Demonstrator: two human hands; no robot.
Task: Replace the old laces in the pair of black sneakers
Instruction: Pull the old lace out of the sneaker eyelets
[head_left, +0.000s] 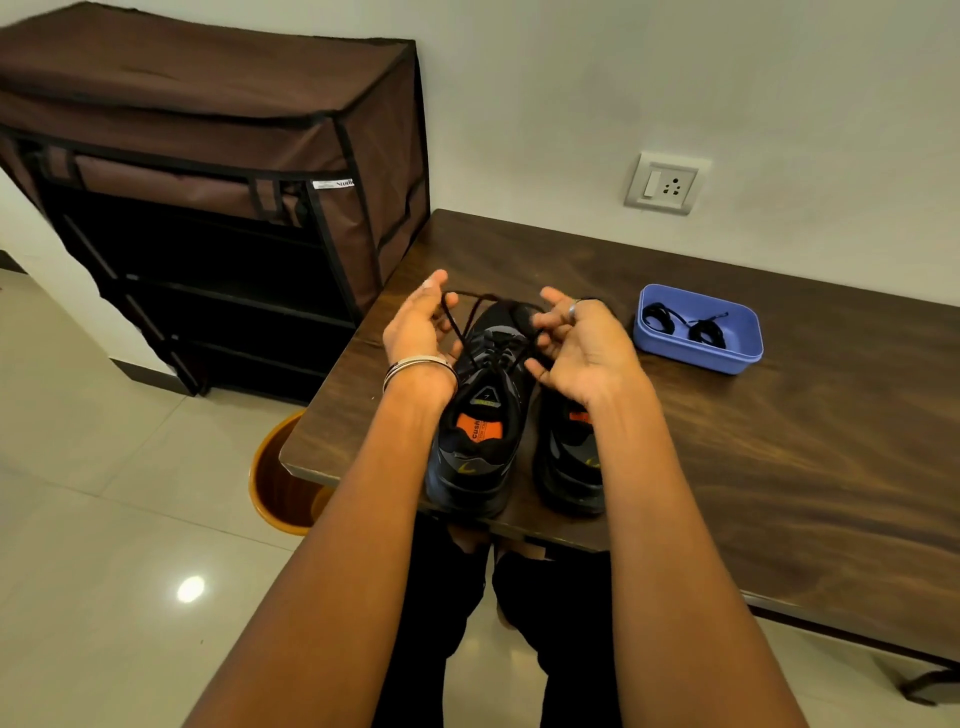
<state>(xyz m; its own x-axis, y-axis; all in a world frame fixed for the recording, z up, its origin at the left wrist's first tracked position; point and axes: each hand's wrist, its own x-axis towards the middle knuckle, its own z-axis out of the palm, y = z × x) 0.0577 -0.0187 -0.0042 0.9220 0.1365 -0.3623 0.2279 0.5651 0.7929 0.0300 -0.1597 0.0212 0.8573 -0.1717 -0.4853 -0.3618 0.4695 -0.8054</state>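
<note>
On the dark wooden tabletop (779, 457), near its front edge, stand two black sneakers side by side, heels toward the person. The left sneaker (475, 415) is the one in work; the right sneaker (569, 457) waits just beside it, partly hidden under the right wrist. The left hand (418, 325) has its grip closed around one end of the black lace (457, 325) and lifts it above the toe. The right hand (582, 340) pinches the other end with curled fingers. Both ends run down to the upper eyelets, and the lower rows look to be threaded.

From this it seems the step in hand is the loosening of the old lace on the left sneaker, an early stage of the task. The new laces (680, 323), two small black bundles, lie untouched in the blue plastic container (727, 358) further right on the tabletop, well apart from the shoes.

The next move probably calls for drawing each end out of its eyelet, row after row, while the shoe is kept from sliding.
</note>
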